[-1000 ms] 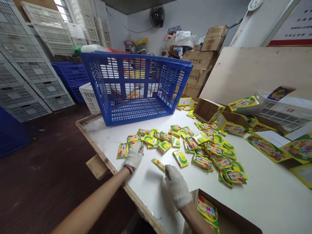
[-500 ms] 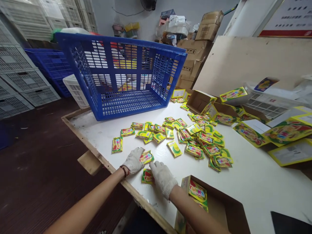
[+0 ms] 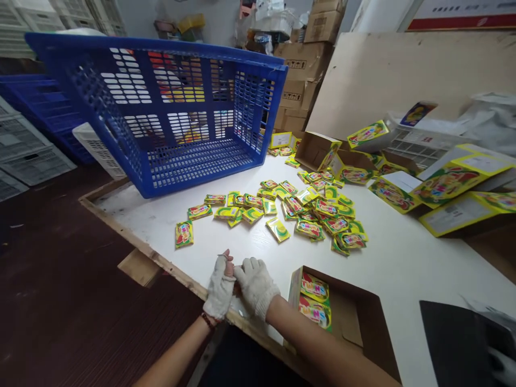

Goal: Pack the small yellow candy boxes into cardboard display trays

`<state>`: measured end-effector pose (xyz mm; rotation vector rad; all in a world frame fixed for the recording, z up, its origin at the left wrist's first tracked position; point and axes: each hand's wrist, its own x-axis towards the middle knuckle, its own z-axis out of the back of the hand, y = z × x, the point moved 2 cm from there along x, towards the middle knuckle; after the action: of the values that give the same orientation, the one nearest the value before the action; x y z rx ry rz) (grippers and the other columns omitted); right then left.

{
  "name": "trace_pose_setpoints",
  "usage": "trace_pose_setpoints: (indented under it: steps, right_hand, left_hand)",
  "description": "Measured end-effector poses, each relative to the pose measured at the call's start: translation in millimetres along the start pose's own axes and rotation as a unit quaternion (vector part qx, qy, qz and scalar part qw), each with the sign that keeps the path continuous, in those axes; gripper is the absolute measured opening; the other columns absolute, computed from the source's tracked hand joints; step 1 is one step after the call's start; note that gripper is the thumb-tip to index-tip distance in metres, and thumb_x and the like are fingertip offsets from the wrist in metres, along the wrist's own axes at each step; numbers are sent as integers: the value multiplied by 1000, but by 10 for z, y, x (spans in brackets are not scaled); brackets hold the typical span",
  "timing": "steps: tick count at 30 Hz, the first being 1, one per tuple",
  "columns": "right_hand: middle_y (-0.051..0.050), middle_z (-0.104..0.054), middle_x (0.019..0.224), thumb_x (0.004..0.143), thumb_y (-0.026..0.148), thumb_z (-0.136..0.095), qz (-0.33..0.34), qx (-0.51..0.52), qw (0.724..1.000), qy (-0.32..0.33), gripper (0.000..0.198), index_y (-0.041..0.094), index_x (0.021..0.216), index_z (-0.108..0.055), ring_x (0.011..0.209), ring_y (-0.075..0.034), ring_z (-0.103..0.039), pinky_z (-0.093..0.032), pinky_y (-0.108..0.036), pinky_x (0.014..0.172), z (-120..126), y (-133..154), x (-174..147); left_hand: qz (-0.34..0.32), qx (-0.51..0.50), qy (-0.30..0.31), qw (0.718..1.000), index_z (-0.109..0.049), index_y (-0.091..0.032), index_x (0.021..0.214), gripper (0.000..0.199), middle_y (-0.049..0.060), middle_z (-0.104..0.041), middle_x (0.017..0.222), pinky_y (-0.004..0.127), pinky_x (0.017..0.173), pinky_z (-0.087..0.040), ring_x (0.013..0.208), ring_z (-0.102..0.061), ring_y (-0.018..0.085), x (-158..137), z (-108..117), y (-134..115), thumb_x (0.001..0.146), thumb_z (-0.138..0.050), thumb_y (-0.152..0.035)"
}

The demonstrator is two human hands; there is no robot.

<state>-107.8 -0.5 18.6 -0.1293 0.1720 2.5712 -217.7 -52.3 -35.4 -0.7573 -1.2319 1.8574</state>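
My left hand, in a white knitted glove with bare fingertips and a beaded bracelet at the wrist, is closed near the table's front edge. Against it rests my right hand, gloved too, its fingers curled over towards the left thumb. Whatever lies between the two hands is hidden by the gloves. To the right of my right hand, an open carton holds small yellow-green packs along its left side. A single pack lies flat beyond my left hand, and a loose pile of packs spreads farther off.
A large blue plastic crate lies on its side at the back of the white table. Opened printed boxes crowd the right rear. A wooden rim edges the table, and a black object sits at lower right.
My hands have come together close to the table edge. The two packs that lay by them no longer show on the table. The view has shifted, showing more of the carton.
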Motion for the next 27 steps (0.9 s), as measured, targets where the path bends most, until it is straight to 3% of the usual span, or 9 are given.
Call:
trace_pose_setpoints:
  steps: [5, 9, 11, 13, 15, 17, 19, 22, 27]
  right_hand:
    - [-11, -64, 102, 95, 27, -46, 41, 20, 998, -31, 26, 17, 118, -52, 92, -25, -59, -48, -43, 78, 23, 51, 36]
    - [-10, -67, 102, 93, 30, -51, -18, 124, 992, -2, 29, 15, 118, -53, 85, -22, -63, -50, -37, 73, 356, -165, -97]
    - [-11, -66, 111, 84, 35, -64, -72, 221, 972, -23, 51, 13, 128, -49, 93, -22, -62, -49, -33, 78, 631, -449, -385]
    - [-8, -64, 116, 82, 35, -65, -107, 303, 946, -35, 52, 15, 129, -51, 98, -20, -60, -47, -30, 84, 870, -811, -807]
    - [-4, -65, 107, 79, 29, -65, -120, 337, 934, 18, 39, 17, 116, -60, 92, -17, -59, -46, -28, 80, 984, -1161, -1255]
    - [-1, -65, 94, 73, 23, -67, -143, 337, 925, 104, 34, 16, 106, -63, 82, -16, -58, -44, -25, 71, 946, -1420, -1620]
    - [0, -64, 86, 67, 20, -69, -158, 283, 926, 194, 30, 16, 97, -65, 75, -15, -55, -41, -24, 64, 787, -1543, -1832]
    - [0, -64, 83, 65, 20, -70, -163, 217, 916, 295, 25, 19, 89, -68, 69, -15, -55, -38, -25, 60, 464, -1524, -1861]
    - [3, -59, 59, 60, 23, -73, -152, 240, 868, 407, 13, 18, 71, -69, 56, -16, -54, -40, -28, 60, 117, -1418, -1615]
  left_hand:
    - [-6, -90, -17, 996, -35, -24, 141, 70, 10, -50, 138, 43, 107, -43, 126, -52, 26, -75, -61, 49, 88, -36, -69]
    - [14, -93, -74, 993, -37, -24, 139, 70, 11, -52, 134, 47, 101, -48, 122, -54, 29, -51, -37, -126, 89, -26, -72]
    - [-53, -38, -98, 993, -48, -21, 128, 60, 11, -56, 126, 47, 101, -47, 118, -55, 28, -110, -34, -362, 91, -30, -65]
    - [-184, 32, -44, 981, -58, -22, 111, 41, 8, -60, 116, 44, 101, -47, 114, -57, 26, -258, -107, -665, 94, -38, -52]
    - [-311, 89, 114, 939, -63, -24, 99, 29, 6, -63, 106, 39, 96, -49, 105, -60, 22, -492, -296, -943, 95, -39, -40]
    - [-400, 155, 304, 851, -65, -25, 102, 26, 6, -66, 103, 40, 99, -46, 102, -60, 22, -769, -558, -1124, 94, -43, -37]
    - [-430, 262, 419, 755, -64, -23, 110, 28, 9, -66, 111, 49, 108, -37, 107, -58, 26, -985, -806, -1184, 87, -55, -37]
    - [-424, 390, 469, 670, -63, -17, 116, 42, 15, -63, 122, 56, 110, -30, 114, -55, 33, -1095, -1022, -1156, 76, -68, -30]
    - [-416, 450, 491, 619, -64, -16, 116, 41, 15, -62, 125, 52, 110, -31, 117, -55, 33, -1037, -993, -1158, 76, -64, -22]
